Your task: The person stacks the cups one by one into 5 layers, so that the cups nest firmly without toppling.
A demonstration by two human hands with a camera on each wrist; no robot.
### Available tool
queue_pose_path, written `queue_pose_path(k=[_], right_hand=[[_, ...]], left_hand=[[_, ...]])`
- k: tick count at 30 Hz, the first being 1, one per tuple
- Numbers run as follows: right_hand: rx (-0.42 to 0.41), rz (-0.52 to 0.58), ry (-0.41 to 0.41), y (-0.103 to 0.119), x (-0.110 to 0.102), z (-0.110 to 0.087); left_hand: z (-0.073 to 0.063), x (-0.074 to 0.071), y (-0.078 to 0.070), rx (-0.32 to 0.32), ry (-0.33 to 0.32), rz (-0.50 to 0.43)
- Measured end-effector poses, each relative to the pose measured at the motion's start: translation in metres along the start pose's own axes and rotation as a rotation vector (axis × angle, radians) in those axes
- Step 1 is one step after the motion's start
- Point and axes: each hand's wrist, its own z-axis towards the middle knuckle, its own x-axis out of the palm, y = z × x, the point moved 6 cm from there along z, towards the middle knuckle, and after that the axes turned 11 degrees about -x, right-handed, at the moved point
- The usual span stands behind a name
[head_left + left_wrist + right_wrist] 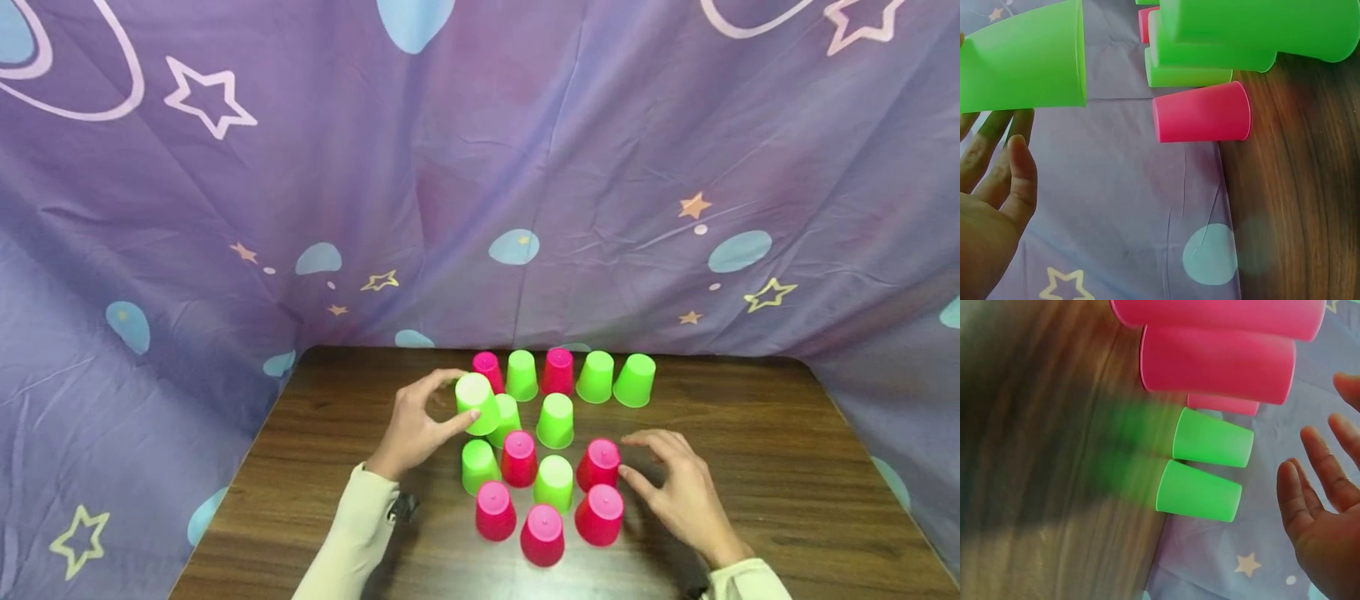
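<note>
In the head view my left hand (412, 425) grips an upside-down green cup (475, 402) between thumb and fingers. That cup is raised off the table and partly covers another green cup (507, 423) behind it. The left wrist view shows the held cup (1029, 59) cut off by the frame's edge. My right hand (681, 492) is beside a pink cup (599, 465) at the right of the group. Its fingers are apart and relaxed, with nothing between them; the right wrist view shows the hand (1329, 512) away from the cups.
Several upside-down green and pink cups stand in loose rows on the brown wooden table (757, 417). A back row ends at a green cup (634, 381); a pink cup (542, 535) stands nearest the front. A purple patterned cloth (465, 183) hangs behind the table's far edge.
</note>
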Motion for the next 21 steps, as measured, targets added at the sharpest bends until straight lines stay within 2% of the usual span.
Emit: queue_pose_path(k=[5, 11, 15, 21], right_hand=[[0.040, 0.038, -0.026, 0.011, -0.003, -0.010], [0.048, 0.075, -0.031, 0.025, -0.003, -0.021], [0.031, 0.073, -0.001, 0.032, 0.003, -0.030], [0.053, 0.064, 0.029, 0.037, 0.011, -0.043]], left_hand=[[0.011, 0.003, 0.004, -0.016, 0.010, -0.003], [0.024, 0.009, 0.013, -0.082, 0.015, 0.015], [0.029, 0.011, 0.021, -0.138, -0.010, 0.026], [0.037, 0.013, 0.029, -0.200, -0.032, 0.037]])
